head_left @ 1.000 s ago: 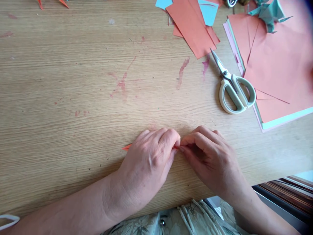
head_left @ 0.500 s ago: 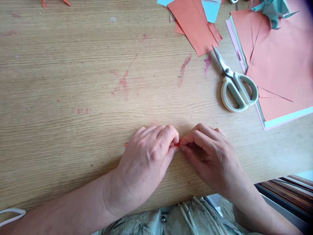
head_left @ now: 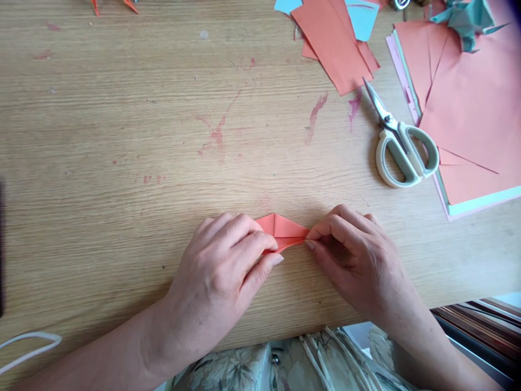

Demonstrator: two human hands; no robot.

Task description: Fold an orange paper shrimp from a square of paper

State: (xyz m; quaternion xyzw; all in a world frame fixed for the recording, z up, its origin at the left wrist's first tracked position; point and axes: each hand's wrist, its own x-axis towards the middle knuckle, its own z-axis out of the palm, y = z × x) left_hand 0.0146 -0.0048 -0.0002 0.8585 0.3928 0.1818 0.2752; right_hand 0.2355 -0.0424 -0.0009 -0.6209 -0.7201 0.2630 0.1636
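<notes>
A folded orange-red paper piece (head_left: 285, 228), long and tapering to a point on its right, lies between my hands near the front of the table. My left hand (head_left: 223, 260) is closed over its left part, thumb below and fingers on top, hiding that end. At the right tip, my right hand (head_left: 354, 255) pinches the paper between thumb and forefinger. A crease runs along the paper's length and another crosses its upper flap.
White-handled scissors (head_left: 402, 141) lie right of centre, blades pointing away. Orange paper strips (head_left: 334, 43) and a stack of coloured sheets (head_left: 472, 119) are behind. A green folded paper figure (head_left: 468, 21) sits on the stack. A white cord (head_left: 36, 339) lies front left.
My left hand has slid left along the paper, uncovering its middle and upper flap. My right hand keeps its pinch on the tip. The whole view has shifted slightly.
</notes>
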